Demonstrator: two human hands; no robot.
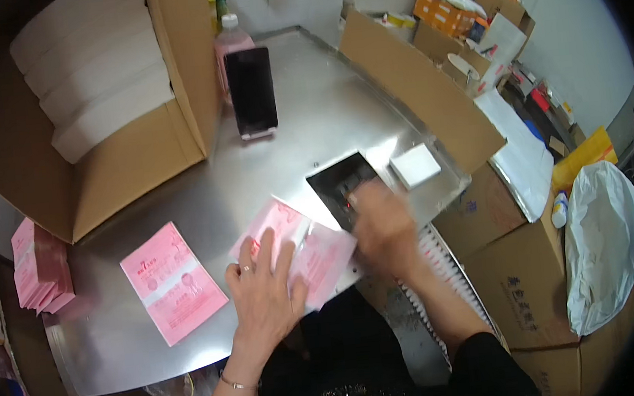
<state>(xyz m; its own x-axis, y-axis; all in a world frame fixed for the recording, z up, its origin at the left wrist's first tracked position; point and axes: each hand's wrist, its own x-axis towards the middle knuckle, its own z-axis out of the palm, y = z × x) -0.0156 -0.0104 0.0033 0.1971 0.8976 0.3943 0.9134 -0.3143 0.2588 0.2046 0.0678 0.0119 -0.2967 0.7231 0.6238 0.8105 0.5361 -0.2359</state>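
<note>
My left hand (264, 283), with a ring and a bracelet, lies palm down with its fingers spread on a pink printed packet (282, 215). Near its thumb, a second pink, partly see-through packet (322, 262) overlaps the first and is slightly blurred. My right hand (384, 226) is beside the right edge of the dark rectangular opening (335, 185) in the metal tabletop. Motion smears its fingers, so whether they hold anything cannot be made out. To the left of my left hand, a flat pink packet or small stack (173, 284) with a pale band across it lies alone.
A large cardboard box (136, 185) with white bundles stands at back left. Pink packets (37, 267) are piled at the table's left edge. A phone (252, 93) leans before a bottle (231, 38). Right are a small white box (415, 165) and stacked cartons (520, 285).
</note>
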